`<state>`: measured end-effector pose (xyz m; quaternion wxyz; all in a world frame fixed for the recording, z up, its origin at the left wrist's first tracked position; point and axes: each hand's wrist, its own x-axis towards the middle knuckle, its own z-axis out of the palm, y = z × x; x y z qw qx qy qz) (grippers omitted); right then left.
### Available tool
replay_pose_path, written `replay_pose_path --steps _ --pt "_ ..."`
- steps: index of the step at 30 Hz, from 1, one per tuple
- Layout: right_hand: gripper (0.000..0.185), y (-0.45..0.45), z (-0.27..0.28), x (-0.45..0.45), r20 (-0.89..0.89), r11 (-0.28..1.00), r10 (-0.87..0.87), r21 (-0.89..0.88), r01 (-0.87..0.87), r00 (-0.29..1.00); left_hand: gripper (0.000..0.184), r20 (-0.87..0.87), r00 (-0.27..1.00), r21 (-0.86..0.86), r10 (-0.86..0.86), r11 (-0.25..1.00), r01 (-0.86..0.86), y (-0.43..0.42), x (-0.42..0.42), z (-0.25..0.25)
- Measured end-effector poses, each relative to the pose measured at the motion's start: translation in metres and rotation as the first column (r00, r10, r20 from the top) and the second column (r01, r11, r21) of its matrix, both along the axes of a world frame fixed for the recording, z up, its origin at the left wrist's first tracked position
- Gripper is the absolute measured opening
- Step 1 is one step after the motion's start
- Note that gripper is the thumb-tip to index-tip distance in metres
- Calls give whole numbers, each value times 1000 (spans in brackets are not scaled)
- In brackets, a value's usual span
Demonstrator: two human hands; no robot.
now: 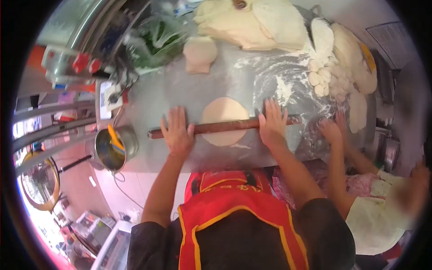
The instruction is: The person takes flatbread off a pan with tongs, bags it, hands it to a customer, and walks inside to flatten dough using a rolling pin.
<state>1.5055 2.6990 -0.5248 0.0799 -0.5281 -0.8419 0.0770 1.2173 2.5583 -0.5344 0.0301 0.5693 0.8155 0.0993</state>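
A long brown rolling pin lies across a thin round of dough on the metal worktop. My left hand rests on the pin left of the dough, its fingers stretched forward over the wood. On the other side of the round, my right hand presses the pin with its palm, fingers also extended and flat. Neither hand is wrapped around the pin. The dough shows both in front of and behind the pin.
Beyond the round are a flat dough piece, a bag of greens and a large dough mass. Cut dough pieces lie right, near a co-worker's hands. A metal pot stands left, against the worktop's edge.
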Motion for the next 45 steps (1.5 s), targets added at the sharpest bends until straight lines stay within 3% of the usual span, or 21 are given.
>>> replay_pose_path --steps 6,10,11,12,13,15,17,19,22,24,25,28,32,33,34,35,36,38,40,43,45 --pt "57 123 -3 -59 -31 990 -48 133 51 998 63 -312 949 46 -43 997 60 127 -56 -8" --pt "60 116 -8 -51 -110 962 87 267 -55 990 63 -251 962 207 -112 964 166 125 -53 -6" --pt "60 89 -5 -39 -87 978 79 199 -61 993 64 -274 951 188 -142 962 198 93 -49 -17" --pt "59 57 0 -22 -64 990 70 130 -62 995 66 -144 976 -159 -163 977 139 63 -32 -1" --pt "60 22 -12 -4 -118 992 87 103 -75 989 68 7 994 -307 -110 946 107 38 -6 41" --pt "60 -41 7 27 -175 994 104 36 -100 979 65 40 990 -57 -134 989 136 -32 17 22" --pt "57 -49 5 29 -287 995 104 43 -95 952 56 9 983 -1 -181 983 181 -56 13 4" --pt "55 -35 -12 13 -403 997 38 -49 -63 914 50 239 962 -220 -128 958 182 -43 -7 8" --pt "51 30 -62 -52 -499 995 -8 -92 -44 867 38 251 935 -136 -250 947 290 -22 -9 28" --pt "44 49 -22 -87 -293 892 -172 -451 23 940 33 145 931 -5 -335 941 340 -36 0 52" --pt "40 51 -29 -105 -302 888 -106 -457 -46 948 27 151 970 -206 -190 954 218 -46 1 38" --pt "29 48 -63 -142 -343 875 127 -403 -268 931 25 192 965 33 -177 984 174 -80 26 30" --pt "21 28 -91 -167 -464 801 482 -110 -588 743 32 189 959 -32 -211 975 221 -86 45 39" --pt "22 19 -42 -146 -464 863 407 -85 -497 787 33 186 956 -14 -225 973 232 -86 45 43" --pt "19 43 -79 -125 -499 883 219 -264 -388 839 35 185 948 18 -258 966 259 -84 41 44" --pt "24 43 -6 -102 -365 743 -19 -628 -231 931 35 191 946 3 -261 964 266 -82 36 48" --pt "28 35 -23 -68 -442 855 123 -408 -321 889 36 204 939 9 -278 959 282 -73 34 48" --pt "40 1 26 -15 -205 850 6 -515 -113 979 40 187 947 -2 -263 963 268 -67 26 40" --pt "43 -46 14 38 -282 982 64 -153 -111 957 45 157 967 2 -199 979 202 -70 30 33" --pt "55 -84 3 65 10 996 81 20 -81 997 61 154 988 -29 -3 1000 8 -70 51 0" --pt "60 -51 -1 45 -36 999 23 -27 -24 999 63 76 996 -28 -51 998 53 -31 35 4"
